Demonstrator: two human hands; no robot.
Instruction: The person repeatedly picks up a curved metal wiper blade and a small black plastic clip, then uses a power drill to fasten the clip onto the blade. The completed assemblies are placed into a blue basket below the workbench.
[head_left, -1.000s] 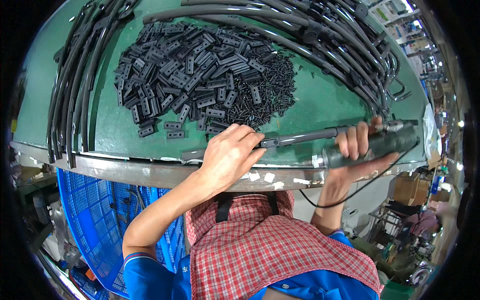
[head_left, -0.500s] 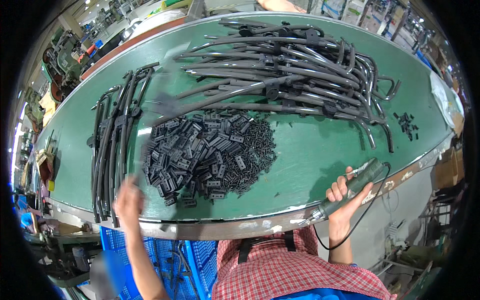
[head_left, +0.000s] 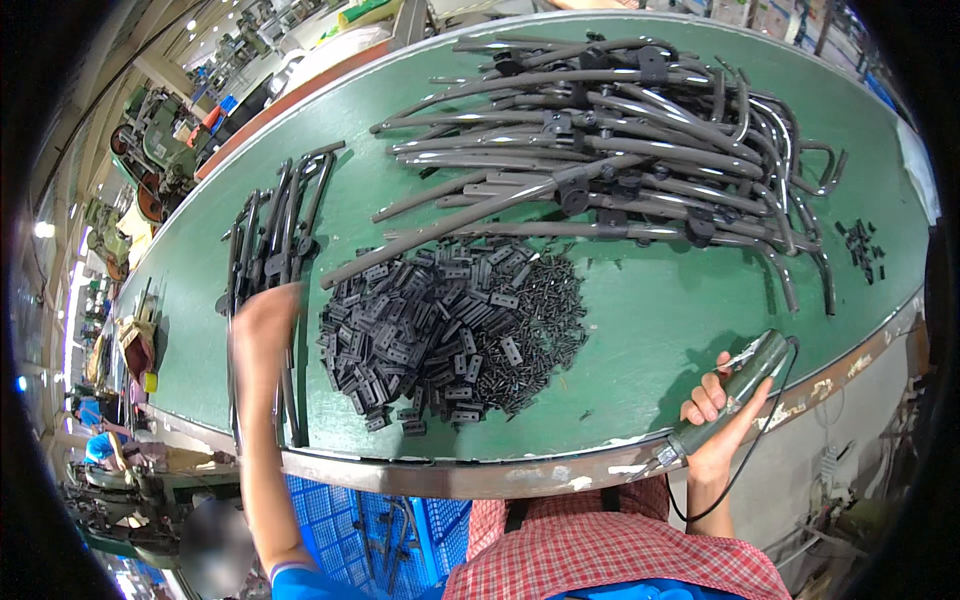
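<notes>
The left hand (head_left: pixel 265 325) is a blur over the bundle of dark metal tubes (head_left: pixel 280 210); I can't tell how open it is or whether it grips one. The right hand (head_left: pixel 712 402) curls round a green corded power screwdriver (head_left: pixel 738 388), tip at the near edge of the bench (head_left: pixel 640 320). Black blocks (head_left: pixel 400 330) and screws (head_left: pixel 545 340) lie heaped between.

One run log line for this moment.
left hand: blurred, at left-side dark bent metal tubes, contact unclear | right hand: holding green cylindrical power tool | green table: black rectangular blocks beside small dark screws
</notes>
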